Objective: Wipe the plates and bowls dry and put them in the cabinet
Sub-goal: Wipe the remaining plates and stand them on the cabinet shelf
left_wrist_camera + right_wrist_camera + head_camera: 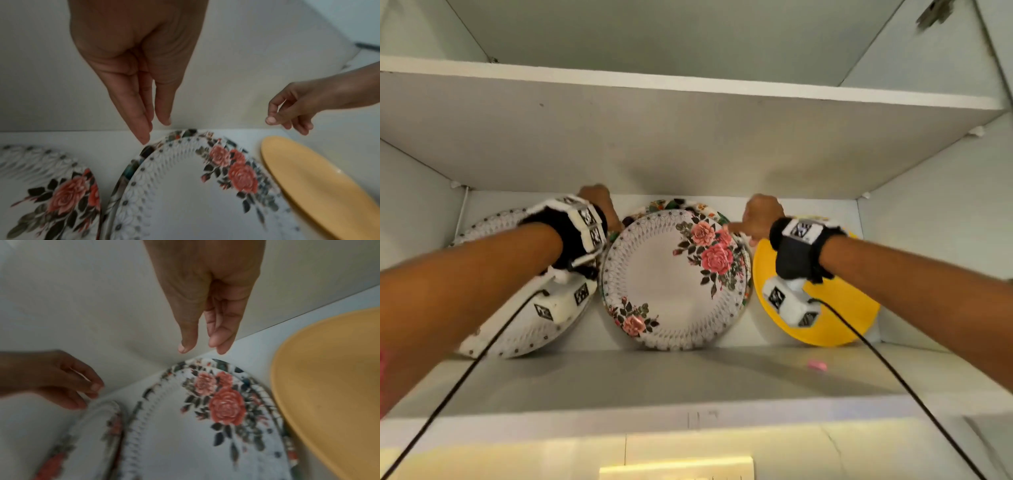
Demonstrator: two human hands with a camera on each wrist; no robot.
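Observation:
Three plates lie side by side on the lower cabinet shelf [688, 380]. The middle rose plate [671, 284] [185, 203] [185, 443] sits on top of another plate with a colourful rim [148, 151]. To its left lies a second rose plate [524, 335] [51, 186] [92, 426], to its right a yellow plate [835, 318] [320, 186] [329, 386]. My left hand [602, 205] [156, 129] hovers with straight fingers at the middle stack's far left rim. My right hand [753, 219] [202, 348] hangs just above its far right rim. Neither hand holds anything.
The upper shelf board [688, 113] hangs low over both hands. Cabinet side walls [414, 212] close in left and right. A small pink thing [920, 366] lies on the shelf near the front right. Black cables [893, 377] trail from the wrist cameras.

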